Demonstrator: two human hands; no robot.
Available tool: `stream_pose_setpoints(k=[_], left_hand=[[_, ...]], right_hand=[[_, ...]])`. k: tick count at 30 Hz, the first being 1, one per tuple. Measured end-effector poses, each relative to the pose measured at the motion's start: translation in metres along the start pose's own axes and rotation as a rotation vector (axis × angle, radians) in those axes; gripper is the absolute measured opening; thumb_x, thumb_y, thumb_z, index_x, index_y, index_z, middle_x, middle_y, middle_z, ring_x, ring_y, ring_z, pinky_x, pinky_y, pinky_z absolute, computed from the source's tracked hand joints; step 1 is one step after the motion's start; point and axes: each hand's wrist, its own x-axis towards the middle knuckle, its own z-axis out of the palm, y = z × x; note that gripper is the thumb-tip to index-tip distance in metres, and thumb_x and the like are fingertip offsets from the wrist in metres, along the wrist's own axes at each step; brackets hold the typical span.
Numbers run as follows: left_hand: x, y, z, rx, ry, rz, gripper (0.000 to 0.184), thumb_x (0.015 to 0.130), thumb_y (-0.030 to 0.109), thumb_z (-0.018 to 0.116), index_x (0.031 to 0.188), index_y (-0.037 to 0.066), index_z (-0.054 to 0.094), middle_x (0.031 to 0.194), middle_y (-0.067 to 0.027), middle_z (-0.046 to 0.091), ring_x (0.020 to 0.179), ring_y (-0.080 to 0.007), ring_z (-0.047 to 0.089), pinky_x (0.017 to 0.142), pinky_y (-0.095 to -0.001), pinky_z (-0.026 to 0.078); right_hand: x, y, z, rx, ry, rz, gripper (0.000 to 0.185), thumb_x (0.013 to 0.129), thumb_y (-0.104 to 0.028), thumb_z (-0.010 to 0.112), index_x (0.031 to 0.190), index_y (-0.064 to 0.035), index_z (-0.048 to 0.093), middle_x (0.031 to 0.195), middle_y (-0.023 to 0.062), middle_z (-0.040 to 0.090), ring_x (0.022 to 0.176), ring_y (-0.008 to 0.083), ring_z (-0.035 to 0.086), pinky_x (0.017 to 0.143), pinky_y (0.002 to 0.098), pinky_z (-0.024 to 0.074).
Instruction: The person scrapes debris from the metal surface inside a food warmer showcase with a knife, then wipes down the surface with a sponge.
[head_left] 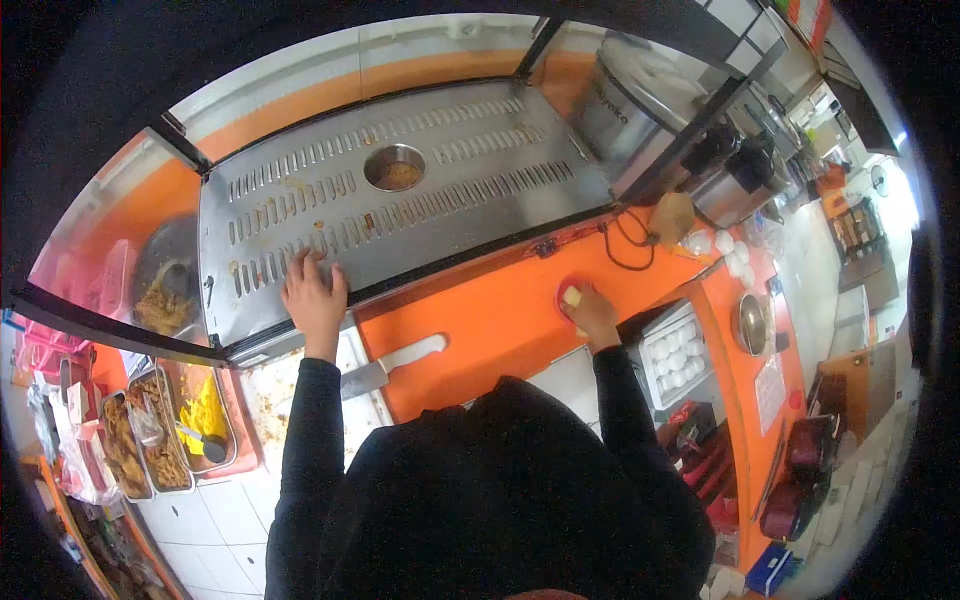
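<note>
My left hand (315, 292) rests with its fingers apart on the near edge of the slotted metal tray (470, 225), holding nothing. Over the orange counter (490, 325), my right hand (594, 312) is closed on a small pale yellow piece, at a small red container (566, 294). Below my left hand, a knife (405, 354) with a white handle lies partly over a white cutting board (268, 395). A round metal cup (395, 168) is set into the slotted tray.
Food trays (205, 415) stand at the lower left. A large steel pot (625, 105) is at the upper right. Eggs fill a carton (680, 355) right of my right arm, and a metal bowl (750, 322) stands beyond. Glass panels with dark frames surround the slotted tray.
</note>
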Motion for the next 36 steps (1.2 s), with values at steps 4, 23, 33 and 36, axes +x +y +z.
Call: stream_pose_setpoints(k=[4,23,33,36], left_hand=[[0.0,0.0,0.003,0.015,0.008,-0.009,0.03,0.082,0.031,0.062,0.106,0.014,0.06,0.125,-0.0076,0.056,0.113,-0.0297,0.054,0.094,-0.0437,0.039],[0.001,0.003,0.004,0.02,-0.024,-0.087,0.031,0.079,0.027,0.063,0.106,0.01,0.06,0.123,-0.0095,0.055,0.11,-0.0303,0.055,0.089,-0.0441,0.042],[0.003,0.008,0.002,-0.021,-0.017,-0.08,0.03,0.076,0.019,0.064,0.102,0.005,0.058,0.114,-0.0172,0.057,0.103,-0.0388,0.056,0.085,-0.0467,0.045],[0.004,0.008,0.004,0.009,0.005,-0.058,0.029,0.075,0.018,0.063,0.101,0.005,0.057,0.111,-0.0178,0.058,0.101,-0.0391,0.056,0.085,-0.0469,0.045]], right_hand=[[-0.001,0.015,0.006,0.106,-0.013,-0.014,0.066,0.076,-0.049,0.067,0.119,-0.0033,0.048,0.104,0.0197,0.066,0.1,0.0387,0.063,0.084,0.0469,0.0504],[0.186,-0.044,-0.158,-0.08,0.648,-0.07,0.017,0.088,-0.009,0.049,0.101,-0.0007,0.056,0.089,0.0202,0.064,0.08,0.0368,0.066,0.066,0.046,0.0536],[0.305,-0.028,-0.067,0.087,0.641,-0.132,0.019,0.085,-0.012,0.053,0.092,-0.0023,0.068,0.088,0.0181,0.067,0.081,0.0344,0.067,0.071,0.0426,0.053],[0.333,-0.037,-0.078,0.178,0.525,-0.18,0.019,0.082,-0.011,0.055,0.092,-0.0012,0.069,0.091,0.0194,0.067,0.083,0.0359,0.066,0.073,0.0436,0.0527]])
